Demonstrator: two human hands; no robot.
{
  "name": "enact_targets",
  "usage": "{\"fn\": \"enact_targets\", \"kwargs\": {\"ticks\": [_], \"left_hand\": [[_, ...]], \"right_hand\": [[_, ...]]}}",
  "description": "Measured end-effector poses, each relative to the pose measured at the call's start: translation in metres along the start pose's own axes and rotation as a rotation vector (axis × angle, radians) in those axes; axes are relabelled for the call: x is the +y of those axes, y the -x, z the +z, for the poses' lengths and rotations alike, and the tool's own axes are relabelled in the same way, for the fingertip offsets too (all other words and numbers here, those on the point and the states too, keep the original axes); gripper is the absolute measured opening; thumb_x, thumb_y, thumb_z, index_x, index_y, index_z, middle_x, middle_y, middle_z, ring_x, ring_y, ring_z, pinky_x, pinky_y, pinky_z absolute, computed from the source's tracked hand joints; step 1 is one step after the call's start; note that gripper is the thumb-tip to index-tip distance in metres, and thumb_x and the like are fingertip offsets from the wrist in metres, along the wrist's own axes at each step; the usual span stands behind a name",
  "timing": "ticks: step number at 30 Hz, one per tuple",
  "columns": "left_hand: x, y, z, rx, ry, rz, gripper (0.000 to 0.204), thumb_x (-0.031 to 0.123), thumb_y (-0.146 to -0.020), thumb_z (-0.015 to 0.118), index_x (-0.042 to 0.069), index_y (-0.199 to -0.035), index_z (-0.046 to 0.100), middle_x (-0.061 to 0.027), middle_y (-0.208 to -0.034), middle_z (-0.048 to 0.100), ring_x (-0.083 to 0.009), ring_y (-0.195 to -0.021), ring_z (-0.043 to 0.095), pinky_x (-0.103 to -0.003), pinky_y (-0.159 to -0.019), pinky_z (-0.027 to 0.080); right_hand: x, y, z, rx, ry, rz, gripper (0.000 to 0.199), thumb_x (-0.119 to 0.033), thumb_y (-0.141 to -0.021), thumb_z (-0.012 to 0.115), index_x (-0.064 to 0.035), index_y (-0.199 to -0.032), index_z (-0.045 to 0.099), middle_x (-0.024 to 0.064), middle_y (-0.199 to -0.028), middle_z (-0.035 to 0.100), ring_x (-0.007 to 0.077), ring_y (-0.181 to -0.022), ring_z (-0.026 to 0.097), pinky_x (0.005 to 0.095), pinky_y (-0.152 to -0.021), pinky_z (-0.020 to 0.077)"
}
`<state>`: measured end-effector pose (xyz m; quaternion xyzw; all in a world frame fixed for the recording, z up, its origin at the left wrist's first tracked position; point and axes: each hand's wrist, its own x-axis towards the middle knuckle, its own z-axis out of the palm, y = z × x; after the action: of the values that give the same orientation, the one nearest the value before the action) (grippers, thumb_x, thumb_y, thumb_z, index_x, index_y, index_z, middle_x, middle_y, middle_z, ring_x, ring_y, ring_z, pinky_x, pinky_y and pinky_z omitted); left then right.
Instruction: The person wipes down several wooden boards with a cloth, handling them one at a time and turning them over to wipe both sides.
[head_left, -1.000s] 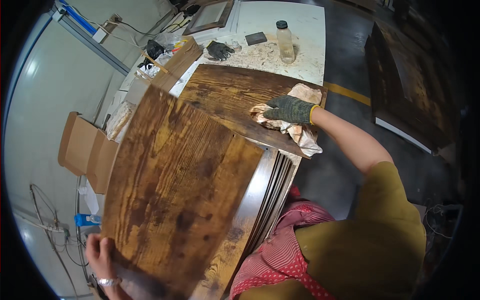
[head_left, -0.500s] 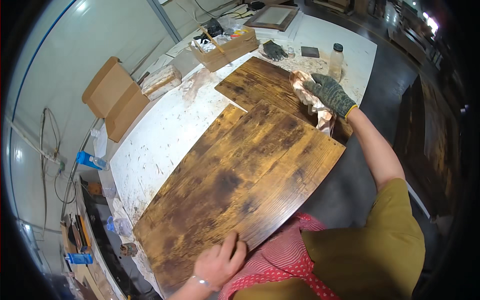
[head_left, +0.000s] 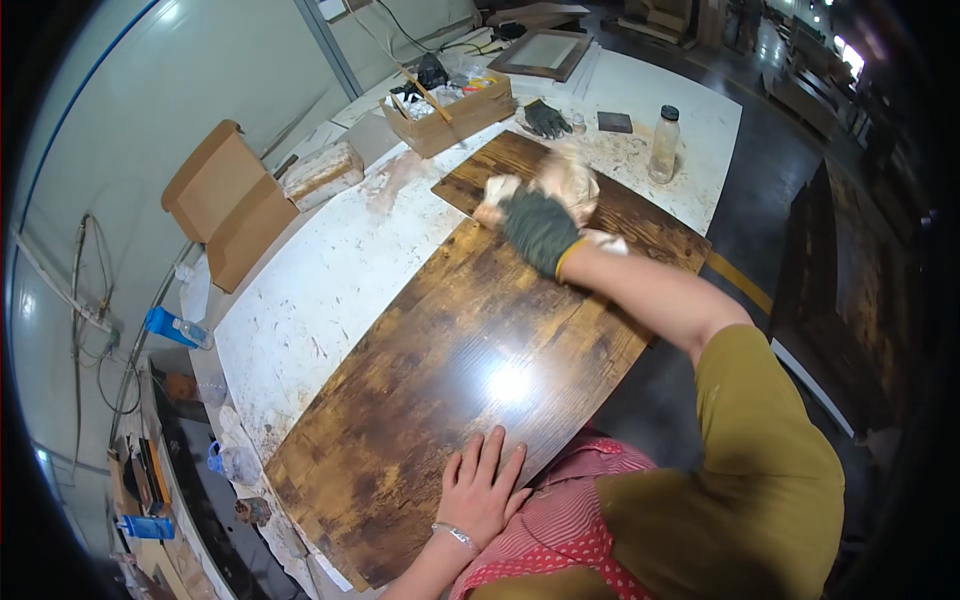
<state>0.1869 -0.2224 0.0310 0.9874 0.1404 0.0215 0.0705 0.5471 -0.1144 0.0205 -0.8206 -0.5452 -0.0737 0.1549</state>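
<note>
A large brown wood-grain board (head_left: 385, 425) lies across the near part of the white table, its surface shining under a light. My bare left hand (head_left: 484, 490) rests flat on it by the near edge, fingers spread. Beyond it, a second, darker brown board (head_left: 650, 222) lies partly beneath or against the first; I cannot tell which. My right hand (head_left: 540, 232), in a dark green knitted glove, is closed on a crumpled pale rag (head_left: 568, 190) over the place where the two boards meet. The rag is blurred by motion, and the glove hides part of it.
Behind the boards stand a cardboard box of odds and ends (head_left: 450, 115), a spare dark glove (head_left: 547, 119), a dark block (head_left: 614, 122) and a capped bottle (head_left: 664, 145). An open carton (head_left: 225, 205) sits at the left. Dark wooden panels (head_left: 840, 300) stand at the right.
My right hand has swept the rag leftward from the right side of the far board to where the boards meet. My left hand has uncurled and moved slightly right, now flat on the board.
</note>
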Motion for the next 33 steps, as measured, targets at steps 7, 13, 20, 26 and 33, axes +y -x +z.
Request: {"fn": "enact_targets", "kwargs": {"ticks": [7, 13, 20, 26, 33], "left_hand": [[-0.006, 0.013, 0.002, 0.051, 0.008, -0.021, 0.056, 0.041, -0.082, 0.059, 0.014, -0.130, 0.046, -0.0121, -0.138, 0.040, -0.0293, -0.123, 0.040, -0.045, -0.099, 0.029], [-0.011, 0.009, 0.008, 0.132, 0.087, 0.014, 0.055, 0.036, -0.085, 0.057, 0.012, -0.132, 0.044, -0.0108, -0.141, 0.038, -0.0276, -0.126, 0.039, -0.044, -0.100, 0.033], [-0.002, 0.014, 0.047, 0.312, -0.340, 0.181, 0.055, 0.021, -0.083, 0.054, 0.006, -0.134, 0.041, -0.0130, -0.135, 0.043, -0.0284, -0.128, 0.036, -0.036, -0.107, 0.030], [-0.005, 0.007, 0.030, 0.271, 0.295, 0.066, 0.046, 0.018, -0.082, 0.050, 0.008, -0.127, 0.050, -0.0082, -0.133, 0.044, -0.0243, -0.127, 0.036, -0.041, -0.107, 0.026], [-0.010, 0.013, 0.034, 0.352, 0.284, -0.012, 0.052, 0.023, -0.077, 0.060, 0.009, -0.127, 0.050, -0.0083, -0.137, 0.041, -0.0275, -0.130, 0.034, -0.042, -0.108, 0.026]], "right_hand": [[-0.146, 0.122, 0.040, -0.102, -0.417, -0.961, 0.031, -0.018, -0.089, 0.044, -0.0045, -0.113, 0.056, 0.0168, -0.118, 0.056, 0.0256, -0.112, 0.052, 0.0372, -0.100, 0.0357], [-0.087, 0.052, -0.037, -0.076, -0.182, -0.337, 0.026, -0.026, -0.087, 0.051, -0.0030, -0.093, 0.063, 0.0175, -0.082, 0.060, 0.0320, -0.083, 0.059, 0.0438, -0.074, 0.0449], [-0.312, 0.159, -0.032, -0.602, -0.427, -1.590, 0.017, -0.016, -0.081, 0.055, -0.0061, -0.094, 0.062, 0.0153, -0.085, 0.060, 0.0291, -0.085, 0.060, 0.0390, -0.075, 0.0478], [-0.382, 0.074, 0.050, -0.062, -0.315, -0.955, 0.022, -0.005, -0.075, 0.059, -0.0030, -0.097, 0.060, 0.0171, -0.087, 0.059, 0.0303, -0.084, 0.058, 0.0413, -0.069, 0.0477], [-0.366, 0.160, 0.051, -0.701, -1.001, -1.219, 0.016, -0.010, -0.086, 0.050, -0.0034, -0.096, 0.061, 0.0141, -0.097, 0.063, 0.0195, -0.095, 0.061, 0.0375, -0.083, 0.0468]]}}
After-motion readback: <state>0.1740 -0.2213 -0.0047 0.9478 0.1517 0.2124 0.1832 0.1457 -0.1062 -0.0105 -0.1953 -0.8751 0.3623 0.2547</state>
